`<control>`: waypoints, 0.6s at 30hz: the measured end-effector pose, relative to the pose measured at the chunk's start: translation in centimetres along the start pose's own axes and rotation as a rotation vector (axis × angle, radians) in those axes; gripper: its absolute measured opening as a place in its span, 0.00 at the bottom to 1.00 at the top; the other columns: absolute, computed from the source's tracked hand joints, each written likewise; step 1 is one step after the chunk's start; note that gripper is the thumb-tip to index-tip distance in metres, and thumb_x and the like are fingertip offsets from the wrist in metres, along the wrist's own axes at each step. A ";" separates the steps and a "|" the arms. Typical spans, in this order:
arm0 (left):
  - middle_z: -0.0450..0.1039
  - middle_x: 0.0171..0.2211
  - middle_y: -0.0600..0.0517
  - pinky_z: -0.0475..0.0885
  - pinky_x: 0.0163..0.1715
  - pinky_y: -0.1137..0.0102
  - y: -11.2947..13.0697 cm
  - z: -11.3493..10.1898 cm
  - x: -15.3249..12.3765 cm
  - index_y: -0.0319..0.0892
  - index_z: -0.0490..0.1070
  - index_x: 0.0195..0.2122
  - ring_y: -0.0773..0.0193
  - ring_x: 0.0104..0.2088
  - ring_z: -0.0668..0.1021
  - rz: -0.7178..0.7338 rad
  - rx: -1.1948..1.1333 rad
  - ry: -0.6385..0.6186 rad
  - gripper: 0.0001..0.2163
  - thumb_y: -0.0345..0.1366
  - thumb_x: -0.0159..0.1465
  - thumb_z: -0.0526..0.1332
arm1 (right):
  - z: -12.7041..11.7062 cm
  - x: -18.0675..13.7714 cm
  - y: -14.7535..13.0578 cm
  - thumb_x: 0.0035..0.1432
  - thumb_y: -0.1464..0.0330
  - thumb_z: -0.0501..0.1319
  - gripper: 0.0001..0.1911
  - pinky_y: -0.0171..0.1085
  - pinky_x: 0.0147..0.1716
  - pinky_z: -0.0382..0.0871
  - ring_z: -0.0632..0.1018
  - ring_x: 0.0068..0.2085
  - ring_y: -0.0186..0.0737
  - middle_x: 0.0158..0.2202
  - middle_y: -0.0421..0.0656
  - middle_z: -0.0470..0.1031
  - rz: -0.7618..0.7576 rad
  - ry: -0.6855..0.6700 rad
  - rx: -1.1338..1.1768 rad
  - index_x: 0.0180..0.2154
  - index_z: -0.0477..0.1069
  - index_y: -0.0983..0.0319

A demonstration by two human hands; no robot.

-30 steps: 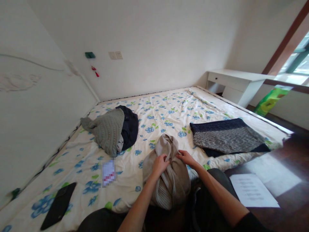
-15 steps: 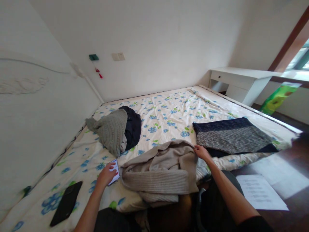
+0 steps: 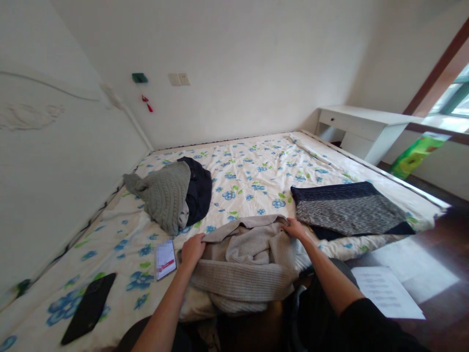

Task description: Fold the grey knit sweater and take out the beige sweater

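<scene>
A beige ribbed knit sweater [image 3: 242, 276] lies bunched at the near edge of the bed, its lower part hanging over the side. My left hand [image 3: 193, 250] is closed on the sweater's upper left edge. At its upper right edge my right hand [image 3: 293, 229] pinches the cloth between thumb and fingers. Just left of my left hand rests a phone with a lit screen [image 3: 165, 260], part of it blurred out. Farther left is a black phone or case [image 3: 90, 307], lying flat.
A grey cable-knit garment [image 3: 164, 193] lies heaped with a dark navy one [image 3: 200, 190] on the floral sheet [image 3: 252, 166]. To the right is a flat, folded grey-and-navy knit [image 3: 344, 210]. Printed paper [image 3: 388, 292] lies at lower right, and a white desk [image 3: 361, 124] stands beyond.
My left hand has left the lit phone and moved right onto the sweater's left edge. My right hand still holds the sweater, shifted slightly left.
</scene>
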State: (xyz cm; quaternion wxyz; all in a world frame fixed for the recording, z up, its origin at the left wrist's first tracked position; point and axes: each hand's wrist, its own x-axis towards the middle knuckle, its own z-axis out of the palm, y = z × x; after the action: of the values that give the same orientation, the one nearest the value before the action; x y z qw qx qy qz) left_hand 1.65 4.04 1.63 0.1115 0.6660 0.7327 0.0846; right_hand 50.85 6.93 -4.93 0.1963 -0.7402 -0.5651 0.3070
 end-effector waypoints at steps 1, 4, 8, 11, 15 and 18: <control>0.87 0.59 0.37 0.78 0.61 0.56 -0.2 -0.4 0.2 0.42 0.85 0.59 0.40 0.61 0.86 -0.084 -0.045 0.037 0.20 0.34 0.70 0.61 | -0.4 0.2 -0.3 0.71 0.59 0.69 0.19 0.40 0.57 0.78 0.89 0.55 0.54 0.50 0.52 0.90 -0.009 0.010 0.043 0.55 0.86 0.64; 0.90 0.50 0.39 0.79 0.53 0.60 -0.5 -3.4 0.9 0.42 0.87 0.49 0.42 0.53 0.88 -0.247 -0.298 0.192 0.18 0.42 0.73 0.58 | -3.5 1.3 -2.0 0.74 0.59 0.62 0.18 0.38 0.50 0.79 0.88 0.51 0.53 0.45 0.49 0.91 -0.007 0.142 0.181 0.48 0.87 0.61; 0.87 0.41 0.44 0.77 0.49 0.62 1.2 -12.6 2.6 0.42 0.84 0.42 0.46 0.47 0.85 -0.227 -0.497 0.518 0.15 0.44 0.72 0.60 | -12.2 3.1 -7.1 0.71 0.57 0.62 0.18 0.39 0.46 0.74 0.86 0.50 0.55 0.42 0.48 0.90 -0.123 0.433 0.219 0.47 0.88 0.59; 0.81 0.37 0.51 0.73 0.46 0.67 4.2 -22.6 3.4 0.38 0.81 0.42 0.58 0.40 0.78 -0.178 -0.579 0.754 0.12 0.39 0.74 0.60 | -20.5 2.9 -13.3 0.73 0.58 0.62 0.17 0.41 0.47 0.70 0.83 0.46 0.51 0.42 0.49 0.88 -0.317 0.711 0.219 0.45 0.87 0.61; 0.75 0.35 0.54 0.69 0.56 0.67 7.0 -36.2 2.0 0.27 0.78 0.42 0.66 0.42 0.74 -0.020 -0.423 1.049 0.14 0.36 0.77 0.61 | -31.3 -1.0 -20.4 0.74 0.62 0.65 0.14 0.43 0.49 0.66 0.77 0.44 0.45 0.42 0.51 0.84 -0.559 1.042 0.158 0.43 0.85 0.65; 0.78 0.45 0.48 0.63 0.70 0.52 6.2 -43.3 -0.2 0.17 0.76 0.50 0.57 0.56 0.79 0.170 -0.293 1.203 0.20 0.38 0.79 0.62 | -38.1 -5.0 -21.6 0.76 0.64 0.67 0.12 0.44 0.51 0.66 0.78 0.44 0.42 0.42 0.51 0.83 -0.654 1.247 0.148 0.44 0.84 0.68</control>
State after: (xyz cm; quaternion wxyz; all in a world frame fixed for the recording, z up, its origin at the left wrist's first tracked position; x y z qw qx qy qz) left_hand -4.40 5.51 44.96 -0.2377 0.5357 0.5923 0.5529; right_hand 60.27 10.46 37.95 0.6153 -0.5550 -0.5184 -0.2110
